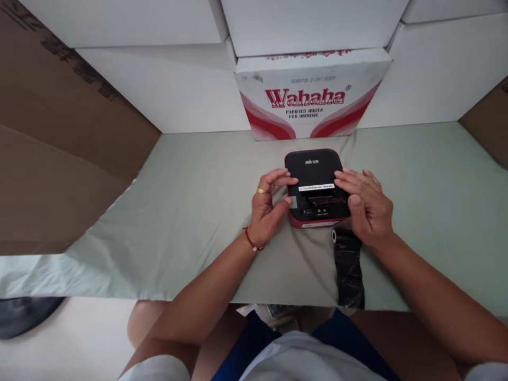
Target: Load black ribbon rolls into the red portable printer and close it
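A small black device with a red base lies on the pale green cloth in the middle of the table. My left hand grips its left side, fingers curled onto the lid and thumb against a small grey tab at its edge. My right hand rests on its right side, fingers laid flat over the lid and thumb down its front corner. A white label strip crosses the lid. A black wrapped roll lies just in front of the device, below my right wrist.
A Wahaha water carton stands right behind the device. White boxes line the back, brown cardboard stands at the left and at the far right. The cloth's front edge hangs over my knees.
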The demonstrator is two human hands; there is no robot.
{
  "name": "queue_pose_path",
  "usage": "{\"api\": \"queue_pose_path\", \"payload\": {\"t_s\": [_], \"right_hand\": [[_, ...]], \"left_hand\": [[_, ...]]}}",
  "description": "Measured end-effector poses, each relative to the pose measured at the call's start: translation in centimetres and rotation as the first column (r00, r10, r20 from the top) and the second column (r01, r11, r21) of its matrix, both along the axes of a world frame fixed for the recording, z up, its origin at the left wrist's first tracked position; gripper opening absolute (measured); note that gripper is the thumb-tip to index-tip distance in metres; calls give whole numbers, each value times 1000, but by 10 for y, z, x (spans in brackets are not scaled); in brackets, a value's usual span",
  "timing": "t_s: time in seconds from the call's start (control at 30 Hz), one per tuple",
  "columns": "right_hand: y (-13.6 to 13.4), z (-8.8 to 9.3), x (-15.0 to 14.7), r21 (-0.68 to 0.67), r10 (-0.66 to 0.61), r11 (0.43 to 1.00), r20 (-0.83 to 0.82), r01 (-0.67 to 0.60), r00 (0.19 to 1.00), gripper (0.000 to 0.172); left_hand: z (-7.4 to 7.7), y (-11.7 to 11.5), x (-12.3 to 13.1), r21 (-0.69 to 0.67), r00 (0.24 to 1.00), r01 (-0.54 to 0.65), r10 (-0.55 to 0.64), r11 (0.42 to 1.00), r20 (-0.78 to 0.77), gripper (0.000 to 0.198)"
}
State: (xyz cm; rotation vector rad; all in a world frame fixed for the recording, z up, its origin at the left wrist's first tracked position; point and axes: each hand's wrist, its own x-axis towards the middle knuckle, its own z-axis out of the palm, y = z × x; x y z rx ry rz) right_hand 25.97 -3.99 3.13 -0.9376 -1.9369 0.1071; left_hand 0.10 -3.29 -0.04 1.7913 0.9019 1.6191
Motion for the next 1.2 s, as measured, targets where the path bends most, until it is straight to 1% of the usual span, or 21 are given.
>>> {"api": "queue_pose_path", "payload": {"t_s": [0.07, 0.17, 0.27, 0.33, 0.4, 0.47, 0.57, 0.63, 0.7, 0.77, 0.8, 0.83, 0.87, 0.9, 0.97, 1.0, 1.07, 1.13, 1.2], "right_hand": [[-7, 0, -1, 57, 21, 998, 28, -22, 999, 41], [-17, 0, -1, 176, 36, 983, 61, -46, 998, 44], [-22, 0, 0, 195, -5, 981, 95, -13, 996, 43], [-21, -1, 1, 167, -27, 986, 124, 6, 992, 43], [-21, 0, 2, 154, -30, 988, 137, 8, 990, 43], [-20, 1, 2, 153, -18, 988, 139, -3, 990, 40], [-22, 4, 0, 163, -1, 986, 139, -22, 990, 36], [-23, 5, -2, 184, 8, 983, 128, -31, 992, 33], [-23, 8, -3, 212, 21, 976, 112, -44, 993, 31], [-22, 17, -4, 211, 49, 975, 116, -73, 992, 29], [-20, 24, -5, 183, 75, 978, 127, -98, 989, 29], [-18, 32, -5, 123, 104, 985, 139, -122, 985, 32], [-15, 42, -6, 35, 121, 991, 148, -127, 982, 35], [-10, 52, -7, -69, 116, 992, 157, -106, 981, 38], [5, 71, -12, -247, 58, 969, 221, -2, 974, 37], [15, 78, -17, -287, 27, 956, 287, 59, 957, 36], [38, 85, -28, -271, -2, 952, 467, 145, 884, 33], [60, 83, -41, -230, -5, 952, 645, 200, 764, 27], [76, 74, -55, -221, -7, 941, 744, 256, 668, 23]], "left_hand": [[-6, 4, -1, -43, 996, 48, -44, 998, 81, 68], [-11, 8, -5, -148, 997, 51, -41, 988, 63, 91], [-14, 13, -5, -236, 991, 126, -110, 964, 79, 106], [-17, 16, -2, -267, 978, 198, -172, 943, 118, 107], [-20, 18, 3, -291, 967, 241, -205, 926, 152, 104], [-21, 19, 8, -310, 964, 248, -202, 918, 173, 99], [-22, 18, 13, -325, 968, 225, -172, 918, 182, 97], [-24, 17, 13, -336, 964, 241, -186, 911, 188, 99], [-26, 19, 12, -337, 950, 291, -229, 896, 211, 104], [-30, 21, 11, -325, 937, 330, -263, 886, 231, 110], [-32, 22, 11, -321, 935, 334, -268, 886, 232, 111], [-34, 23, 11, -318, 937, 330, -266, 889, 227, 111], [-35, 24, 11, -317, 940, 320, -259, 893, 221, 111], [-37, 25, 11, -315, 942, 314, -253, 896, 219, 110], [-38, 25, 12, -305, 936, 320, -250, 897, 248, 110], [-38, 25, 12, -300, 929, 331, -252, 895, 271, 110], [-39, 26, 12, -297, 916, 351, -260, 888, 304, 111], [-40, 27, 11, -300, 914, 357, -265, 885, 307, 112], [-42, 30, 11, -299, 916, 354, -265, 886, 300, 114]]}}
